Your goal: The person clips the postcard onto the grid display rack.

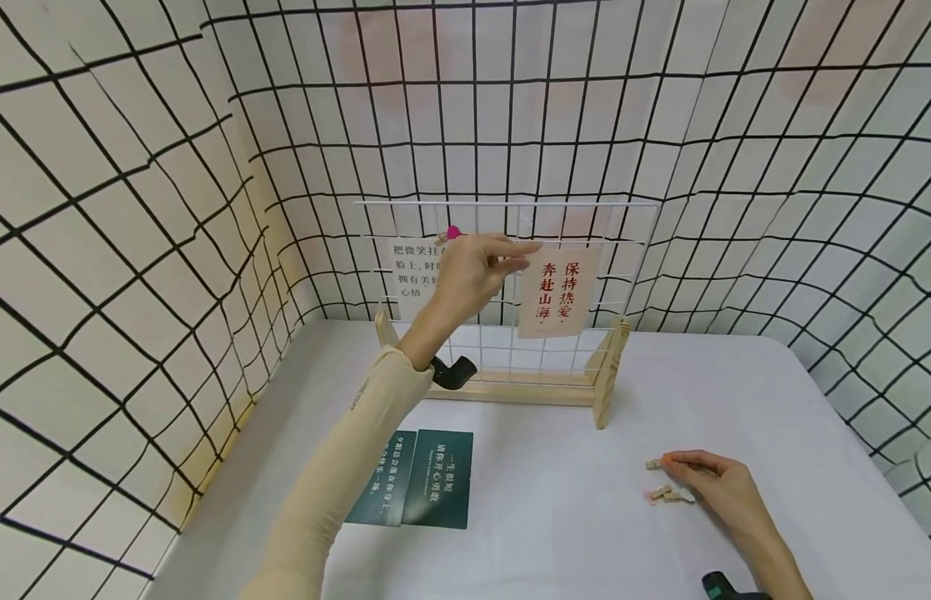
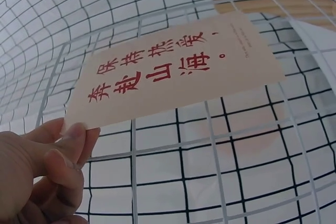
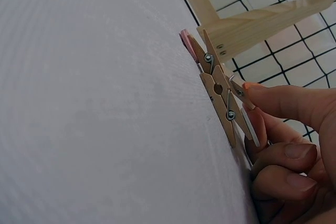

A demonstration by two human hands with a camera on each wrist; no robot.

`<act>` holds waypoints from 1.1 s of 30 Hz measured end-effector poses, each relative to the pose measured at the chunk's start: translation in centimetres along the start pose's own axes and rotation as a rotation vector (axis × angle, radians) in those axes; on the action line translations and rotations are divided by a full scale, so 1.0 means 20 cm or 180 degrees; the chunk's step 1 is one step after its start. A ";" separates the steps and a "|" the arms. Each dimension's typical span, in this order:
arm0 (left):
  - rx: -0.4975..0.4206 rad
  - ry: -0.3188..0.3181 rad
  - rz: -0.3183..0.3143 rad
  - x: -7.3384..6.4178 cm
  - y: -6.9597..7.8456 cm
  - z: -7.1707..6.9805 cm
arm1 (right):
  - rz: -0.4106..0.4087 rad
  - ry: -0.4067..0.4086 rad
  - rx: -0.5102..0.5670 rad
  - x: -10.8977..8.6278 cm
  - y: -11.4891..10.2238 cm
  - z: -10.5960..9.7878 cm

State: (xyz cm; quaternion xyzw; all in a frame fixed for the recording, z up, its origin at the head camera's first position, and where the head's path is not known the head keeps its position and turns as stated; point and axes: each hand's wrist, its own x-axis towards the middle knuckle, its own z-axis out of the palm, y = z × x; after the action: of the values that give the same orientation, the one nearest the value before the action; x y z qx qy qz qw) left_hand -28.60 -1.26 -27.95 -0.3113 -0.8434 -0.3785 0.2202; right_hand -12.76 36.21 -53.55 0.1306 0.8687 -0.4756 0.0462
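Observation:
My left hand (image 1: 476, 271) pinches a corner of a pale pink card with red characters (image 1: 555, 325), holding it up against the white wire rack (image 1: 623, 204). In the left wrist view, thumb and forefinger grip the corner of that card (image 2: 157, 106). Low over the table at the right, my right hand (image 1: 723, 483) pinches a small wooden clothespin (image 1: 653, 464) with an orange decoration. Two more wooden clothespins (image 3: 218, 100) lie close by its fingertips, one with a pink piece. A white card with black characters (image 1: 408, 275) hangs on the rack, partly hidden by my left hand.
A wooden base (image 1: 510, 392) with upright end pieces carries the rack. Two dark green cards (image 1: 442, 508) lie on the white tablecloth (image 1: 555, 500), one partly behind my left sleeve. Black wire mesh (image 1: 135, 317) stands along the back and sides. A magenta ornament (image 1: 453, 232) shows above the white card.

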 end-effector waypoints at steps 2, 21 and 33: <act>0.0082 0.0030 0.0005 0.01 0.01 0.01 | 0.0018 -0.0004 -0.0005 0.00 0.00 -0.01; 0.0736 0.0274 -0.0123 0.03 0.11 0.09 | -0.0061 0.0034 0.0244 0.00 -0.01 -0.01; 0.1036 0.0447 -0.0004 0.04 0.13 0.13 | -0.0608 0.0140 0.0915 -0.02 -0.32 -0.06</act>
State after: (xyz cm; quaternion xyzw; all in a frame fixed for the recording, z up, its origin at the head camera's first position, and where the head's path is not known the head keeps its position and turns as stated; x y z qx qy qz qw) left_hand -27.66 2.31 -27.80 -0.2438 -0.8764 -0.2579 0.3257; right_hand -14.11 33.88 -47.65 0.0631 0.8010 -0.5942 -0.0373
